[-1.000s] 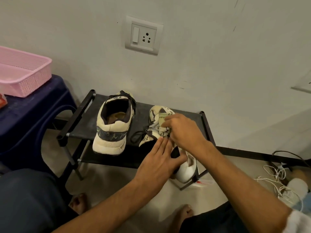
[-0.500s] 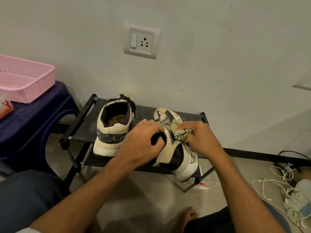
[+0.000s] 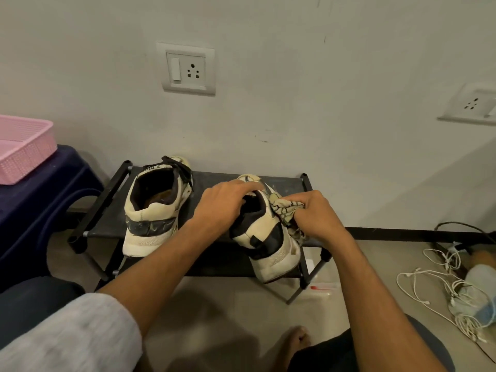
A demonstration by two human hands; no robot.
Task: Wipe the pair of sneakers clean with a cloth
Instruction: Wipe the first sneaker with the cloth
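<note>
Two cream-and-black sneakers stand on a low black rack (image 3: 214, 264), heels toward me. The left sneaker (image 3: 154, 208) stands alone, untouched. My left hand (image 3: 222, 205) grips the right sneaker (image 3: 271, 245) at its collar, fingers curled over the opening. My right hand (image 3: 314, 213) holds a crumpled patterned cloth (image 3: 283, 210) and presses it against the sneaker's right side near the collar. The sneaker's toe is hidden behind my hands.
A dark blue stool (image 3: 40, 210) with a pink basket (image 3: 21, 149) stands at the left. White cables (image 3: 442, 294) lie tangled on the floor at the right. A wall socket (image 3: 188, 69) is above the rack. My bare foot (image 3: 298, 342) is below.
My left hand moved from the sneaker's heel up to grip its collar. The right sneaker turned upright. My right hand with the cloth shifted to the shoe's right side.
</note>
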